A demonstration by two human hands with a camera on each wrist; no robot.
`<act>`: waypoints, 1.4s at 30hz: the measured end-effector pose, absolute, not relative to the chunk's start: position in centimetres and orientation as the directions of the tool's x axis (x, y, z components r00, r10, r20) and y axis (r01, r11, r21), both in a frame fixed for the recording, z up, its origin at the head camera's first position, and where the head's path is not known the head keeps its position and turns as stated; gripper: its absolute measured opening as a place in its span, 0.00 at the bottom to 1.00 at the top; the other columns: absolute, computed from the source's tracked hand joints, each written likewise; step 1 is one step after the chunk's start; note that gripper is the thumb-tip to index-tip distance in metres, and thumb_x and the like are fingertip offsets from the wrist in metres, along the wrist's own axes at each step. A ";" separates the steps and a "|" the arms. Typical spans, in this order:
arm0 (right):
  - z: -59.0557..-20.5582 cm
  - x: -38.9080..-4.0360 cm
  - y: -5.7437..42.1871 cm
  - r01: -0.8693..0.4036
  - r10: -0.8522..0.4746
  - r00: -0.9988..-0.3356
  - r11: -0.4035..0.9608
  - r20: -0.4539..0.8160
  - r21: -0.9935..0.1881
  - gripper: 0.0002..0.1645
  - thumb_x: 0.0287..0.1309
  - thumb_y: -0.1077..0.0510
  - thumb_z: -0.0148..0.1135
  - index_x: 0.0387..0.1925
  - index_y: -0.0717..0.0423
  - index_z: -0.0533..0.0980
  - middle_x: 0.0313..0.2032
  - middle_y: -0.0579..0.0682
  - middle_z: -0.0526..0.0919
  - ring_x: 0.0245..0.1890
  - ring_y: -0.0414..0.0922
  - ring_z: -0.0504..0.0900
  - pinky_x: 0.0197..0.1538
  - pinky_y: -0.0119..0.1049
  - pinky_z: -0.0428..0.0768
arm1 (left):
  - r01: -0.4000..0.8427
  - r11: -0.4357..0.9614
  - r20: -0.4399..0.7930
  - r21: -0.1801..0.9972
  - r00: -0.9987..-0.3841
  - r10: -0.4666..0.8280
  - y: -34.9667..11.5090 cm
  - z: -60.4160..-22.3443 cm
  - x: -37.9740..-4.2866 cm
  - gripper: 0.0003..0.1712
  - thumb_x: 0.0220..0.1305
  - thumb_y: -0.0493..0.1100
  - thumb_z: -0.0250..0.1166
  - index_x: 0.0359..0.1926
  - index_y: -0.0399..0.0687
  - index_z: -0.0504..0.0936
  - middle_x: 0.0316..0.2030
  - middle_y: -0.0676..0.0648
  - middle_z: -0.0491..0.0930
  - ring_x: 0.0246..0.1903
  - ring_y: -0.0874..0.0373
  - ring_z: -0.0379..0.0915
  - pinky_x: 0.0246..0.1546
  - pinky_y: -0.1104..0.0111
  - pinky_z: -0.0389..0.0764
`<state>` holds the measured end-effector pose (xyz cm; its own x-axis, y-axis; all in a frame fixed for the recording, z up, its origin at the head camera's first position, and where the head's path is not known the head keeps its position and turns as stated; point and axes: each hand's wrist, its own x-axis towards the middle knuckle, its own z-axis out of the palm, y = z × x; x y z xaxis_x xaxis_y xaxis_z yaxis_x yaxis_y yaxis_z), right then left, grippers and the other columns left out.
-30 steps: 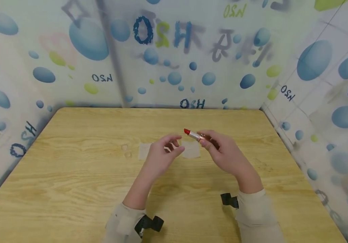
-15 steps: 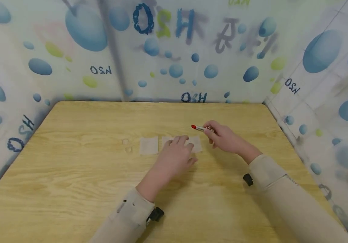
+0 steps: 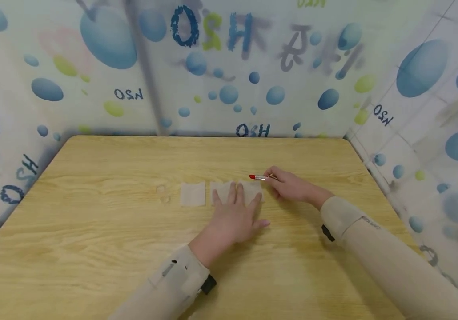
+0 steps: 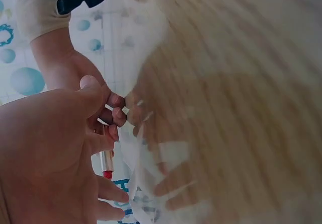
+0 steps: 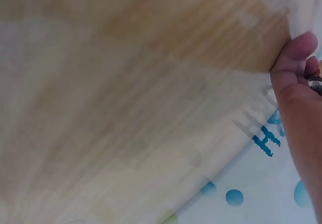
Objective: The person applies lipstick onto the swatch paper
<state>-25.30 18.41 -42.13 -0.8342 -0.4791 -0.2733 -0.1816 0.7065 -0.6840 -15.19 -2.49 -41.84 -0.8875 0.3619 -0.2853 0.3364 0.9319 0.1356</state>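
Observation:
My right hand (image 3: 291, 186) holds a lipstick (image 3: 259, 178) with its red tip bared and pointing left, just above the far edge of a thin pale square. In the left wrist view the lipstick (image 4: 106, 161) shows its shiny tube and red tip beyond my left hand (image 4: 50, 153). Fingers spread, my left hand (image 3: 235, 218) rests on two thin whitish squares, the middle one (image 3: 223, 191) and the right one (image 3: 250, 191), partly covering both. A third square (image 3: 193, 194) lies uncovered to their left. Only a metallic bit of the lipstick (image 5: 315, 84) appears in the right wrist view.
Two faint ring-like outlines (image 3: 162, 194) lie left of the squares; whether they are objects or marks is unclear. The wooden table (image 3: 93, 231) meets a bubble-patterned backdrop (image 3: 229, 71) at its far edge and sides. A dark strap device sits on each wrist.
My left hand has moved forward and right, from loosely bent near the lipstick to spread on the squares. The lipstick swung to nearly level, then came slightly nearer as my right arm shifted.

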 end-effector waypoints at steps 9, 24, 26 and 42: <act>-41.8 -25.7 18.7 -0.215 -0.506 -0.811 0.725 -0.294 -0.655 0.19 0.86 0.47 0.43 0.65 0.53 0.67 0.27 0.51 0.79 0.25 0.45 0.78 0.38 0.39 0.80 | 0.329 0.937 -0.328 0.116 -0.878 0.349 -1.8 -41.7 -15.8 0.48 0.74 0.80 0.42 0.87 0.72 0.45 0.87 0.37 0.36 0.87 0.40 0.26 0.75 0.20 0.37; -41.6 -25.5 18.0 -0.217 -0.498 -0.818 0.731 -0.288 -0.647 0.19 0.87 0.48 0.40 0.66 0.54 0.64 0.29 0.52 0.78 0.26 0.46 0.76 0.39 0.40 0.76 | 0.228 0.969 -0.348 0.094 -0.904 0.247 -3.6 -40.2 -18.6 0.46 0.80 0.73 0.43 0.87 0.60 0.46 0.87 0.41 0.36 0.87 0.39 0.25 0.75 0.21 0.39; -41.8 -25.5 18.1 -0.208 -0.490 -0.823 0.730 -0.287 -0.651 0.19 0.87 0.48 0.40 0.66 0.53 0.64 0.29 0.52 0.78 0.26 0.46 0.76 0.38 0.40 0.76 | 0.205 0.974 -0.356 0.100 -0.907 0.227 -3.8 -40.1 -19.1 0.45 0.80 0.72 0.45 0.87 0.59 0.48 0.87 0.40 0.38 0.87 0.38 0.27 0.75 0.21 0.39; -42.3 -25.3 17.4 -0.290 -0.485 -0.835 0.788 -0.258 -0.543 0.19 0.85 0.51 0.47 0.65 0.57 0.68 0.41 0.54 0.80 0.38 0.48 0.75 0.48 0.44 0.75 | 0.177 0.980 -0.382 0.087 -0.903 0.197 -4.8 -41.3 -19.9 0.44 0.81 0.69 0.47 0.87 0.57 0.50 0.87 0.38 0.41 0.86 0.35 0.35 0.75 0.21 0.43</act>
<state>-25.32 17.43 -42.31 -0.8354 -0.4854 -0.2576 -0.2902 0.7878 -0.5433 -19.88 -4.79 -41.26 -0.9030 0.1969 -0.3819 0.1771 0.9804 0.0869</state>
